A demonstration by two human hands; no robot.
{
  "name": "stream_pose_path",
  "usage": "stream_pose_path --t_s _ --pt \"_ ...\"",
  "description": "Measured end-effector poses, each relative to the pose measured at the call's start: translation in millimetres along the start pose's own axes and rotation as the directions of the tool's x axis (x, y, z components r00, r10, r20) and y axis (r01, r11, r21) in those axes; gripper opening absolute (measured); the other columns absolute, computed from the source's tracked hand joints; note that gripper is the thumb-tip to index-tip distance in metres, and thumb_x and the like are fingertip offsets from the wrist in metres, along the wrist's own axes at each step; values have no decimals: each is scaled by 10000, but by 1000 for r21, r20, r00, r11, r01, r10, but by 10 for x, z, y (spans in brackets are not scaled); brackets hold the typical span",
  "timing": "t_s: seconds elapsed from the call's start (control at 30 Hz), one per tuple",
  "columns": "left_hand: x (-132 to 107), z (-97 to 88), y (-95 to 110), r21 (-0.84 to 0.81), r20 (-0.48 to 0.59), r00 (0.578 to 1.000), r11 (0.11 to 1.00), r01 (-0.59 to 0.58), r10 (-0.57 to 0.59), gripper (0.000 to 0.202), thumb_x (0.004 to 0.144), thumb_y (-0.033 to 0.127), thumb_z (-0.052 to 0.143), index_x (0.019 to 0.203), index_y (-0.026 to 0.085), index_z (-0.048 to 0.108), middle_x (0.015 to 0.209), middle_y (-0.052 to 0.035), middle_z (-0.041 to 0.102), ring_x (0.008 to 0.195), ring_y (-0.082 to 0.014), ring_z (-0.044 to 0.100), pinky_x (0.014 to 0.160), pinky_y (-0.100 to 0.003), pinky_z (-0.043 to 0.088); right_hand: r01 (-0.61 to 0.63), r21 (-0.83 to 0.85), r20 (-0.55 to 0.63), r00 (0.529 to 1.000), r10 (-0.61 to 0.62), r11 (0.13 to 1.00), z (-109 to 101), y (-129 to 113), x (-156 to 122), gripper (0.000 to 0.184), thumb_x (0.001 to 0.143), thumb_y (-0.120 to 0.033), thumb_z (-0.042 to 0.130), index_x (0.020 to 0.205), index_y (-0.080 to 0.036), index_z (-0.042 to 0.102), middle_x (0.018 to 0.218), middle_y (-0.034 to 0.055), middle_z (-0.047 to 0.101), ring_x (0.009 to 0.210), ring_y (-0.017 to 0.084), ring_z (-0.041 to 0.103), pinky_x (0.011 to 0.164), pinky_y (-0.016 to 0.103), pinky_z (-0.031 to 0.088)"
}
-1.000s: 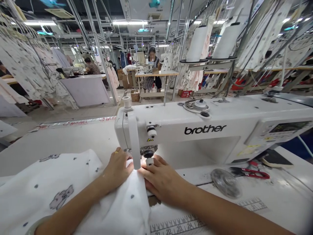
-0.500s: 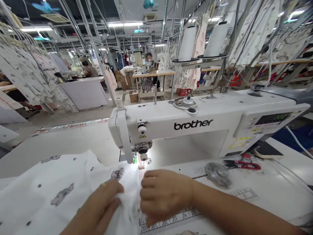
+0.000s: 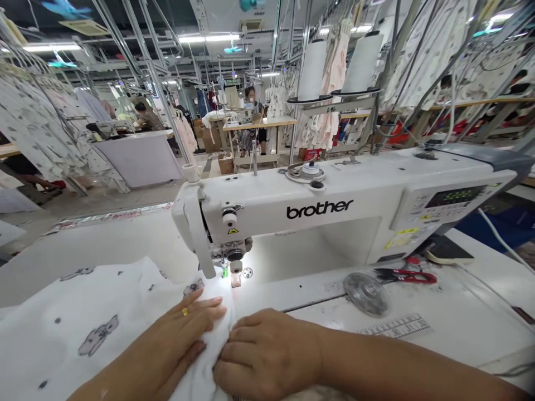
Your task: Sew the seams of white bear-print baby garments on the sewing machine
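Observation:
A white fabric piece [image 3: 134,295] printed with grey animal figures and dots lies over the left of the sewing table. Its right edge runs up to the lit needle area of a white Brother sewing machine [image 3: 259,200]. My left hand [image 3: 179,328], with a yellow ring, rests on the cloth with its fingers stretched out flat. Beside it, my right hand [image 3: 267,353] has its fingers curled closed on the cloth's right edge, just in front of the needle area. The fingertips of my right hand are hidden.
Red-handled thread snips [image 3: 409,275] and a round clear disc-shaped item [image 3: 366,294] lie right of the needle. A printed ruler scale [image 3: 395,326] marks the tabletop. Thread cones [image 3: 312,69] stand behind the machine. Farther back are hanging garments and people at other tables.
My right hand has moved left and closed on the fabric's edge. My left hand has flattened, its fingers reaching farther across the cloth. The view has shifted slightly.

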State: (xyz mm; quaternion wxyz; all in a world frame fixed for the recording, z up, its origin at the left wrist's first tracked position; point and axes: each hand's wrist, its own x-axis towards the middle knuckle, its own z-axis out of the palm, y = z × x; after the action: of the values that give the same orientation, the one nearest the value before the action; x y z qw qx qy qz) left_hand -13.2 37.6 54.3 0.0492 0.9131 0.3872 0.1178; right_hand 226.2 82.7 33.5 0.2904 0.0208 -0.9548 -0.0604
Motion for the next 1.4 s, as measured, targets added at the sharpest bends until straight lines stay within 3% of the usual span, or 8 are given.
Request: stream_pose_path --t_s 0.17,0.5,0.77,0.9,1.07,1.17,1.27,1.4 --pt "38 110 48 -57 -100 994 997 43 -49 514 887 127 427 1361 326 438 1331 32 612 1285 -164 524 1185 -350 284 10 19 103 995 -12 1000 43 5 -67 187 934 -163 498 754 -197 535 627 -53 551 595 110 538 567 259 418" --pt "80 220 -3 -136 -92 991 987 81 -94 462 868 107 398 1276 278 531 1257 -44 650 1185 -205 584 1153 -406 331 -69 35 223 973 59 997 -39 24 -42 202 961 -198 517 759 -197 513 640 -52 563 570 113 496 583 247 403" --pt "418 35 -310 -125 18 997 989 74 -72 301 933 154 348 1132 219 565 1172 -79 653 1150 -228 566 1036 -404 421 -299 18 309 909 280 954 32 231 -43 144 976 -143 510 836 -174 516 800 -11 628 794 142 556 736 264 430" --pt "429 -171 -217 -117 88 992 987 105 -95 258 951 215 378 1108 240 582 1103 -50 675 1099 -213 597 1039 -376 413 -169 11 240 957 161 986 -36 222 -25 151 987 -183 471 878 -154 571 865 25 624 861 172 546 811 310 428" --pt "135 -72 133 156 -134 991 987 37 -16 578 854 425 581 1375 228 425 1335 -80 589 1192 -263 559 1068 -358 381 103 103 153 981 -118 989 -51 106 -32 190 973 -200 500 852 -149 638 802 20 603 763 164 515 725 306 434" --pt "-73 246 262 404 -274 961 912 77 40 612 815 309 549 1389 144 418 1368 -132 558 1215 -277 538 1038 -344 367 55 89 71 996 -61 995 -8 52 -37 252 976 -203 491 774 -147 631 704 3 578 662 145 498 646 292 430" --pt "-137 432 246 476 -298 954 871 124 27 571 736 153 461 1306 146 489 1307 -109 602 1160 -243 574 990 -336 383 -31 75 -25 999 33 997 4 29 -35 233 960 -172 484 774 -146 621 662 -8 574 654 132 524 627 273 423" --pt "59 221 78 292 -327 934 925 243 -142 386 706 54 385 973 236 595 994 -15 689 900 -195 656 964 -356 427 -106 145 116 989 90 984 -14 53 -57 154 909 -167 549 758 -180 578 733 -23 627 729 127 554 656 261 412"
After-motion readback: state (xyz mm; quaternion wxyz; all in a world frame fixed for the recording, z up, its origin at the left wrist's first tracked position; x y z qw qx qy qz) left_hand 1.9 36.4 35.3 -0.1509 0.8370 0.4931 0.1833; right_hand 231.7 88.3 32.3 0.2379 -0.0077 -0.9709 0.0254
